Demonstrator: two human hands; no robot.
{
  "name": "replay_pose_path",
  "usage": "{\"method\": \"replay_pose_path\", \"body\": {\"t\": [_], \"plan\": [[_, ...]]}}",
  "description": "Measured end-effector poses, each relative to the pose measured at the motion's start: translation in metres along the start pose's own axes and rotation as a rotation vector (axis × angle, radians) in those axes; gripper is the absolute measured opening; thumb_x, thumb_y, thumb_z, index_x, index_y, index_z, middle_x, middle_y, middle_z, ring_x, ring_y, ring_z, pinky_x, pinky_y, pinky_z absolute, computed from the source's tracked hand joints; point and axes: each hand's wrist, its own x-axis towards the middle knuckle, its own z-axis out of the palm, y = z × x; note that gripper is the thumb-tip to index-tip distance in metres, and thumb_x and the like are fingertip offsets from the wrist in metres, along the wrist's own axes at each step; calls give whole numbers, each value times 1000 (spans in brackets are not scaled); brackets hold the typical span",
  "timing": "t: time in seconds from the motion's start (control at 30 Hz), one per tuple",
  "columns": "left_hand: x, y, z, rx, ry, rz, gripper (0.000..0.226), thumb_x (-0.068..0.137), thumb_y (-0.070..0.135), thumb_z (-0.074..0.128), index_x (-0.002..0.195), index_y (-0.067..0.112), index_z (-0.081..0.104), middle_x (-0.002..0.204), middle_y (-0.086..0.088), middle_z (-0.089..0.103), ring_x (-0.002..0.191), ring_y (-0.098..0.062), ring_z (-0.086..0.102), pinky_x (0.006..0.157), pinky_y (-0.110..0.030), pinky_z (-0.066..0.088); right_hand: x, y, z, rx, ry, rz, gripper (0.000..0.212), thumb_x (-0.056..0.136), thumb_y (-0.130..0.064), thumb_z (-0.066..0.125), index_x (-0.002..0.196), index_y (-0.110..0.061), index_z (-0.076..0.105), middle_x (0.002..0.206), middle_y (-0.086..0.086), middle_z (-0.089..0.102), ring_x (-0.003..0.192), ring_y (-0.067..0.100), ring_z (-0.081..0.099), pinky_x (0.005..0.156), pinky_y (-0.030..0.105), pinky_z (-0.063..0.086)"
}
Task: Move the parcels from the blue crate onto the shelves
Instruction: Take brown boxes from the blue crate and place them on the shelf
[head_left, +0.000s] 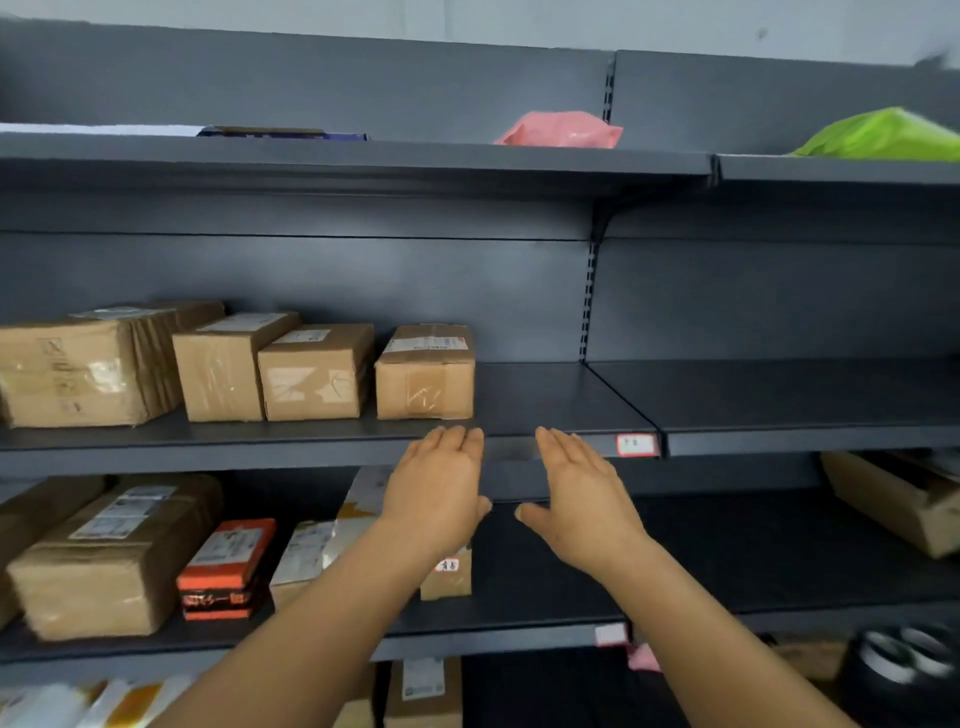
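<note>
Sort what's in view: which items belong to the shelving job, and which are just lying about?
Job:
cardboard parcels on middle shelf
left hand and right hand, both empty
pink bag and green bag up top

Lying about:
tape rolls, bottom right
shelf tag

Parcel depot: dark metal shelves (311, 441) stacked with labelled cardboard parcels (425, 371).

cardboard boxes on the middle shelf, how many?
4, in a row left of centre: large box far left, then box two, box three, and the rightmost box above the left hand.
</note>
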Motion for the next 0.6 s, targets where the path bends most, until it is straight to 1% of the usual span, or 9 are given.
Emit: {"method": "replay_pose_path", "body": {"t": [0.1,0.2,0.33,0.47,0.6], "plan": [[-27,22,7,-29,-37,39,74,94,38,55,152,15,15,155,-2,25,142,-21,21,115,-32,17,-40,12,-4,-20,-4,52,86,93,-43,57,154,-18,2,162,-1,8,149,18,3,120,32,4],[-51,40,13,-36,-70,113,76,95,39,53,153,13,12,157,-3,21,144,-21,17,116,-31,14,-78,21,-7,-30,-18,143,86,93,-42,56,155,-19,1,162,-3,4,149,16,0,121,33,3],[-83,61,20,-81,-102,222,76,96,38,52,154,14,9,158,-2,18,146,-21,14,117,-31,12,-133,26,-5,-58,-15,263,85,93,-42,56,155,-20,3,162,-3,5,149,16,0,120,33,4],[-125,76,25,-129,-149,328,76,96,37,53,154,15,10,159,-1,17,146,-21,14,117,-32,12,-190,23,0,-74,-14,387,85,92,-44,58,155,-19,7,162,-3,9,149,16,4,121,33,8],[-169,89,31,-165,-168,440,77,94,39,56,153,13,13,157,-2,23,144,-20,19,117,-33,15,-251,14,6,-113,-10,506,86,89,-46,60,155,-18,11,161,-2,13,148,17,9,120,34,12]]}}
